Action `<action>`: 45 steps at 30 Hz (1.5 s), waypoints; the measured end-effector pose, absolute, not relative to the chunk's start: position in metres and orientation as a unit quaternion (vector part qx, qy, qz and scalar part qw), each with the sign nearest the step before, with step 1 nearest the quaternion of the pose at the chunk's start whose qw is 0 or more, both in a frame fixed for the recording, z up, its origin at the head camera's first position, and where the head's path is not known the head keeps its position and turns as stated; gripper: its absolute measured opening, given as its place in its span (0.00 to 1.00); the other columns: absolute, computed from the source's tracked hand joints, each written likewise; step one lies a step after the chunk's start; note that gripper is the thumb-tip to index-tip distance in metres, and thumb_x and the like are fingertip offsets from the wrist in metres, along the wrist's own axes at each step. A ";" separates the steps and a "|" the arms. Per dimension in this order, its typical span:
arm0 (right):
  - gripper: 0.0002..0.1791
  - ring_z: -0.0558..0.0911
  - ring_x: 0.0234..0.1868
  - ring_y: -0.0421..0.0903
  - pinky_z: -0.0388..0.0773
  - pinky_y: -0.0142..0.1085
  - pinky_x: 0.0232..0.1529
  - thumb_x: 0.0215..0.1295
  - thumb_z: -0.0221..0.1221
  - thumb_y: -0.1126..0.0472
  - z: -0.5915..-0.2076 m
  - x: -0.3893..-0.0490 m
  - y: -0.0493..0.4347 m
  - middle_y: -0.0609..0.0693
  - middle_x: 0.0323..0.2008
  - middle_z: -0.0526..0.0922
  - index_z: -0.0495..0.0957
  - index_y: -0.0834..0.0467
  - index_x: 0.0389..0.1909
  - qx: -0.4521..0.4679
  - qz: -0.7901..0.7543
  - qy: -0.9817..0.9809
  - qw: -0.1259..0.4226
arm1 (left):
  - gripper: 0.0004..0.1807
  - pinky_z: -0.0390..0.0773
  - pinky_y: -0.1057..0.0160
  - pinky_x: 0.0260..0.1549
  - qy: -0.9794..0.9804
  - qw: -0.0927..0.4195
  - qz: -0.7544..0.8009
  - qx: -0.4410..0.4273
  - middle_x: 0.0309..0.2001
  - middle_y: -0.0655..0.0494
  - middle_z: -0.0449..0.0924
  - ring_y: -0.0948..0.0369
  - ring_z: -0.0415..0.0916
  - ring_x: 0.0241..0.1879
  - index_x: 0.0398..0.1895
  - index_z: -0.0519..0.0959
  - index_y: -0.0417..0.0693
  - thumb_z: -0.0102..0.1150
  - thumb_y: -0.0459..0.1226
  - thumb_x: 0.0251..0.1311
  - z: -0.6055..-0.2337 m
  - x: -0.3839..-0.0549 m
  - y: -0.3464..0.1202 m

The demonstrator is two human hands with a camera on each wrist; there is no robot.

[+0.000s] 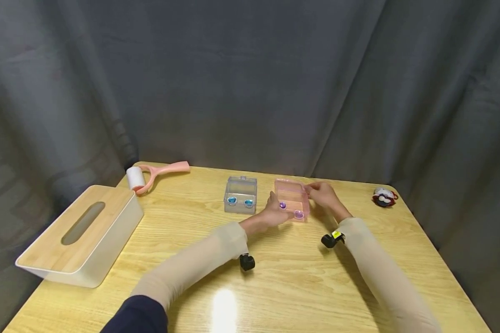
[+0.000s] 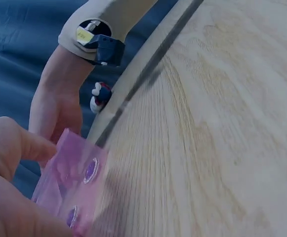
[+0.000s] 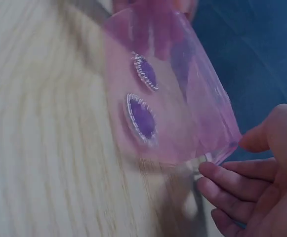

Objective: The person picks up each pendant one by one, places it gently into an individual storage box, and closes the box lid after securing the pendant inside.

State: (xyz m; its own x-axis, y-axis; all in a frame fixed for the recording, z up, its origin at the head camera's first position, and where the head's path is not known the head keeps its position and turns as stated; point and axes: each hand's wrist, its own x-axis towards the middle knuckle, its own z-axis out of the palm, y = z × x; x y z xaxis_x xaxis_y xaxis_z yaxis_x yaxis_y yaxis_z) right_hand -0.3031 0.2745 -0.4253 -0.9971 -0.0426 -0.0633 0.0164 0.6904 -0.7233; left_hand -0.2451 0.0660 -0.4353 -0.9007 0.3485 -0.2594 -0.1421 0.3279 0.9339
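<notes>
A navy left sleeve [image 1: 139, 317] lies nearest, cut off by the bottom edge. The left grip [image 1: 271, 216] holds the near left corner of an open pink box [image 1: 296, 199], some fingers hidden; the right grip [image 1: 326, 196] pinches its right side. The box stands just right of a clear box [image 1: 240, 209]. Grey curtains [image 1: 233, 92] hang behind the wooden table [image 1: 283, 286]. A yellow label [image 1: 336, 234] by the right wrist is unreadable.

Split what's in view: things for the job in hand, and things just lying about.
For the job:
pink box, held by the left hand and right hand
purple gems
perhaps the clear box and blue gems, not held

Lying about:
tissue box
lint roller
small ornament
</notes>
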 end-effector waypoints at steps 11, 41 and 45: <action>0.27 0.76 0.65 0.60 0.60 0.55 0.77 0.78 0.50 0.53 -0.436 -0.306 0.281 0.68 0.65 0.77 0.75 0.72 0.63 0.045 -0.484 0.867 0.105 | 0.58 0.60 0.47 0.75 0.804 0.154 0.569 0.073 0.78 0.45 0.55 0.48 0.52 0.75 0.84 0.39 0.54 0.68 0.30 0.58 -0.450 -0.248 0.074; 0.29 0.80 0.43 0.35 0.78 0.39 0.60 0.80 0.52 0.52 -0.426 -0.309 0.288 0.55 0.55 0.83 0.69 0.72 0.68 0.009 -0.528 0.844 0.098 | 0.51 0.55 0.45 0.78 0.827 0.148 0.533 0.101 0.82 0.50 0.52 0.49 0.49 0.77 0.85 0.41 0.54 0.64 0.36 0.67 -0.450 -0.252 0.063; 0.39 0.83 0.49 0.42 0.79 0.35 0.53 0.80 0.45 0.39 -0.417 -0.306 0.287 0.63 0.60 0.83 0.66 0.72 0.69 -0.003 -0.523 0.844 0.116 | 0.51 0.54 0.45 0.78 0.827 0.147 0.533 0.101 0.81 0.50 0.53 0.49 0.49 0.77 0.84 0.42 0.54 0.64 0.35 0.67 -0.450 -0.253 0.063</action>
